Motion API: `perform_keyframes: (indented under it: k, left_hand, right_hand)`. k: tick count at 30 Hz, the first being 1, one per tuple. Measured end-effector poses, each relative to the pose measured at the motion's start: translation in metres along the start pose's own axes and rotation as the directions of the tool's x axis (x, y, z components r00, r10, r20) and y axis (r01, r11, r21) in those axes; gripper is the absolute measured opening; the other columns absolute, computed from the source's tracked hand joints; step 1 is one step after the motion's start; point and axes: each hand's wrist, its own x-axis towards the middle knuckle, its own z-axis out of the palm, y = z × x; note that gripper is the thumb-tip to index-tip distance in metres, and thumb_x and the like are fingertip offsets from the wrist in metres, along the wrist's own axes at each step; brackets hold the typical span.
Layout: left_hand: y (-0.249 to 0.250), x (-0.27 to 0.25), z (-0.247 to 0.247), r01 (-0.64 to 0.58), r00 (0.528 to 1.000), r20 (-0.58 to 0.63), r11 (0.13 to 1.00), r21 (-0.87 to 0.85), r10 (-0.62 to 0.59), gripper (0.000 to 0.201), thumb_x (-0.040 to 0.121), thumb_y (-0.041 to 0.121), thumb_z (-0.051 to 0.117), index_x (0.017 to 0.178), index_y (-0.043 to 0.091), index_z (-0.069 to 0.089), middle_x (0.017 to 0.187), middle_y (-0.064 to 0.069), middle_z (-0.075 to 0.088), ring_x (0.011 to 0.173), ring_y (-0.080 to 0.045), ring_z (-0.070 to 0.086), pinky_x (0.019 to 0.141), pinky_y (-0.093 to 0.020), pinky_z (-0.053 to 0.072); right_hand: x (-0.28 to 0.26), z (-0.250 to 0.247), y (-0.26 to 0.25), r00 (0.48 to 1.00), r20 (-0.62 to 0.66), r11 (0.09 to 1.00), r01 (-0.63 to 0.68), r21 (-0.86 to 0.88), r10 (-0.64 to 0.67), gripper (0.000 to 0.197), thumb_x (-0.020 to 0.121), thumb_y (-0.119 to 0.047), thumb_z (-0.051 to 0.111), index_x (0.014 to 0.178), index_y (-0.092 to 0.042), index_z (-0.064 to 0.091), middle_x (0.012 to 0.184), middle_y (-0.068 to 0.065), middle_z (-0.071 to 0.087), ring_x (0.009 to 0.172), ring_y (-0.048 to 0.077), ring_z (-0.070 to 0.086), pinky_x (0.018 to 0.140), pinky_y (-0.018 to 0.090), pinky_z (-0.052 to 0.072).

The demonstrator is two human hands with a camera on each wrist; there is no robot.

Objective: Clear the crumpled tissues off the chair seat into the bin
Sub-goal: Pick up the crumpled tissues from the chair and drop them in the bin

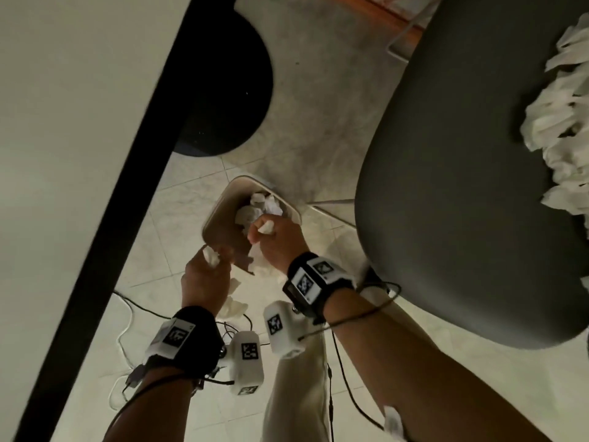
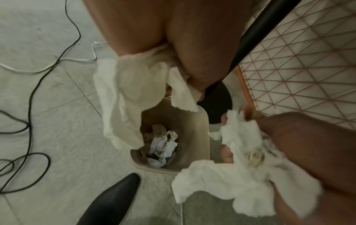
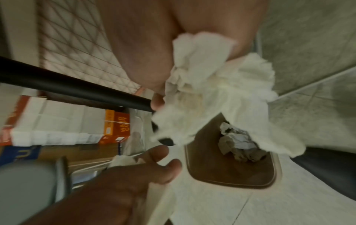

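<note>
The right hand (image 1: pixel 276 240) is curled tight round a wad of tissue (image 3: pixel 215 97). It hangs right over the open top of the bin (image 1: pixel 220 215), and loose ends of the tissue dangle down toward the inside. The left hand (image 1: pixel 204 275) is just beside it, at the near edge of the bin. Its fingers are bent round another bunch of tissue (image 2: pixel 133 94), and long flaps hang out below the fist.

Tissue like this looks very light and very soft. It squashes small when you squeeze it, and I think it would tear if you pulled hard. It is not slippery, but bits can drop out of a loose fist. The best way to hold it is to scoop a whole clump into the palm and close all the fingers over it, as both hands do here.

Inside the bin lie some crumpled paper balls (image 2: pixel 163 146). The bin stands on the tiled floor (image 1: pixel 153 237), between the black table edge (image 1: pixel 127 186) and the front edge of the dark chair seat (image 1: pixel 446 186).

More crumpled tissues (image 1: pixel 561 129) are piled at the far right edge of the seat, well apart from the hands. One small piece (image 1: pixel 234 306) seems to lie on the floor near the bin.

So the job looks partly done.
</note>
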Motion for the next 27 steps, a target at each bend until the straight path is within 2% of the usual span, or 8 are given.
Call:
perform_keyframes:
  k: [3,7,12,14,16,21,24,27]
  left_hand:
    - [0.000,0.017,0.001,0.008,0.998,0.055,0.996,-0.091,-0.003,0.016,0.074,0.037,0.060,0.084,0.029,0.069,0.084,-0.001,0.068,0.080,-0.025,0.063,0.077,-0.042,0.056]
    - [0.010,0.036,0.013,-0.022,0.995,0.089,0.988,-0.150,0.036,0.023,0.073,0.018,0.045,0.078,0.028,0.065,0.090,-0.015,0.059,0.074,-0.025,0.055,0.064,-0.031,0.042]
    - [-0.002,0.069,0.035,-0.156,0.986,0.054,0.986,-0.058,0.159,0.025,0.079,0.023,0.038,0.086,0.030,0.061,0.090,-0.004,0.067,0.087,-0.027,0.062,0.078,-0.041,0.051]
    - [-0.010,0.081,0.040,-0.228,0.972,0.057,0.974,0.009,0.227,0.037,0.072,0.012,0.045,0.100,0.032,0.059,0.104,-0.004,0.066,0.096,-0.029,0.063,0.080,-0.045,0.056]
    - [-0.017,0.092,0.042,-0.287,0.957,0.070,0.955,0.071,0.282,0.050,0.070,0.006,0.052,0.110,0.034,0.056,0.114,0.000,0.061,0.104,-0.029,0.062,0.084,-0.049,0.056]
    - [-0.034,0.107,0.041,-0.305,0.938,0.278,0.871,0.385,0.206,0.082,0.071,0.006,0.069,0.142,0.033,0.037,0.150,-0.004,0.035,0.134,-0.031,0.041,0.101,-0.051,0.047]
    - [-0.030,0.087,0.031,-0.301,0.939,0.282,0.869,0.394,0.197,0.072,0.079,0.021,0.068,0.144,0.023,0.037,0.147,-0.006,0.044,0.134,-0.029,0.043,0.107,-0.044,0.041]
    - [-0.032,0.061,0.016,-0.162,0.974,0.210,0.911,0.379,0.086,0.069,0.085,0.006,0.059,0.147,0.028,0.038,0.142,-0.008,0.051,0.128,-0.030,0.049,0.101,-0.037,0.041]
  right_hand:
    - [0.038,0.008,0.009,0.996,-0.079,0.994,-0.052,-0.094,0.045,0.025,0.095,-0.017,0.050,0.110,-0.006,0.066,0.116,0.015,0.066,0.113,0.030,0.057,0.102,0.034,0.039]
    - [0.072,0.005,0.015,0.978,-0.133,0.978,-0.137,0.157,0.158,0.042,0.090,-0.033,0.053,0.124,-0.008,0.057,0.123,0.013,0.062,0.116,0.030,0.057,0.098,0.034,0.045]
    - [0.106,0.009,0.014,0.980,-0.174,0.965,-0.045,0.259,0.093,0.035,0.082,-0.017,0.044,0.108,-0.002,0.063,0.107,0.019,0.064,0.102,0.034,0.058,0.092,0.042,0.046]
    - [0.111,0.012,0.021,0.971,-0.214,0.943,-0.036,0.330,0.111,0.037,0.075,-0.018,0.042,0.103,-0.007,0.063,0.090,0.008,0.061,0.086,0.027,0.056,0.080,0.036,0.046]
    - [0.111,0.017,0.034,0.979,-0.188,0.915,0.005,0.403,0.078,0.037,0.077,-0.006,0.042,0.107,-0.003,0.064,0.100,0.004,0.063,0.081,0.017,0.057,0.071,0.023,0.046]
    - [0.093,0.012,0.059,0.990,-0.102,0.952,0.122,0.281,-0.097,0.043,0.076,0.012,0.046,0.099,-0.014,0.071,0.118,-0.018,0.056,0.115,0.002,0.048,0.092,0.009,0.040]
    - [0.091,0.012,0.072,0.988,-0.058,0.950,0.155,0.270,-0.144,0.054,0.073,0.014,0.048,0.105,-0.023,0.071,0.144,-0.006,0.044,0.132,0.005,0.040,0.101,0.020,0.040]
    - [0.083,0.011,0.078,0.988,-0.037,0.969,0.154,0.193,-0.149,0.060,0.074,0.006,0.057,0.106,-0.043,0.065,0.147,-0.003,0.041,0.135,0.013,0.040,0.100,0.023,0.040]
